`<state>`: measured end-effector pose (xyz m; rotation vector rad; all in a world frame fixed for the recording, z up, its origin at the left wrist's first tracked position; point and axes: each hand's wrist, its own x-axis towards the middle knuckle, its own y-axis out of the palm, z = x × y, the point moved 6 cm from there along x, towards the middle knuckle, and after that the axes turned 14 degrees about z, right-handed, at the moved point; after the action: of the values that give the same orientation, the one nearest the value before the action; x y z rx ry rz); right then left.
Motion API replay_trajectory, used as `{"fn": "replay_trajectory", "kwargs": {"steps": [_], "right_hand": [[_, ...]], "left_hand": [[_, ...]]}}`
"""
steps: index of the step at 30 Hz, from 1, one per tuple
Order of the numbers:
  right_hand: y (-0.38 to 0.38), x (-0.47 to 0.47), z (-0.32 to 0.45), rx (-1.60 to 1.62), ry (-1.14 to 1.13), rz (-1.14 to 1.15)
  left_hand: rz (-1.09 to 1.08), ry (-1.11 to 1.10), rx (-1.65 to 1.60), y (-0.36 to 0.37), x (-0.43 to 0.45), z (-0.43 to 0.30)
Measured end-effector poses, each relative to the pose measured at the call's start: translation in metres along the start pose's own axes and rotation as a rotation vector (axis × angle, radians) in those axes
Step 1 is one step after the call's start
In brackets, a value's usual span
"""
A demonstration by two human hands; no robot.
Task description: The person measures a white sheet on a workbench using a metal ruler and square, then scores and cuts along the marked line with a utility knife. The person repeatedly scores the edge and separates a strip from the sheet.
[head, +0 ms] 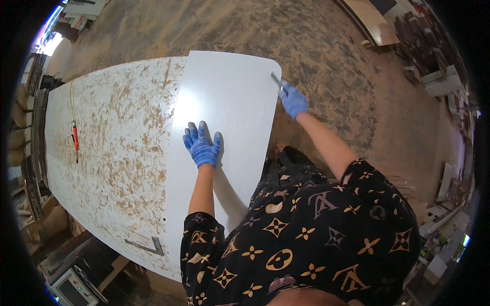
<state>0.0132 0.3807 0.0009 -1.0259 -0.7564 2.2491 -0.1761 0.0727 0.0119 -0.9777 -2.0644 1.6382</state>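
A smooth white panel [245,88] with a rounded far-right corner lies over the right end of a scuffed white worktable [115,134]. My left hand [202,147], in a blue knitted glove, rests flat on the panel with its fingers apart. In a matching glove, my right hand [294,100] is closed around a slim metal hand tool [276,80] at the panel's right edge, near the rounded corner. The tool's grey, narrow end points over the panel; its exact kind is not clear.
A red electric screwdriver [75,138] on a cord lies on the table's left part. A metal square [147,245] lies near its closer edge. A control box [73,288] stands at lower left, and boards [369,23] are at upper right.
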Motion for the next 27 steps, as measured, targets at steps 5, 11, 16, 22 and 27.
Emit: {"fn": "replay_trajectory", "kwargs": {"steps": [5,11,16,22,27], "right_hand": [[-0.017,0.023,0.005,-0.06,-0.092,-0.105],[-0.007,0.013,-0.003,-0.169,-0.006,0.086],[-0.037,0.023,0.016,-0.092,-0.242,-0.17],[-0.018,0.024,-0.001,-0.281,-0.054,0.152],[-0.039,0.04,0.01,-0.175,-0.199,0.003]], "left_hand": [[0.004,-0.003,-0.006,-0.001,0.0,0.001],[-0.017,0.015,0.003,0.0,0.0,0.0],[-0.008,0.016,-0.01,-0.001,-0.002,0.0],[-0.016,0.016,-0.002,-0.001,0.001,0.0],[-0.017,0.017,-0.007,0.0,0.0,0.001]]}}
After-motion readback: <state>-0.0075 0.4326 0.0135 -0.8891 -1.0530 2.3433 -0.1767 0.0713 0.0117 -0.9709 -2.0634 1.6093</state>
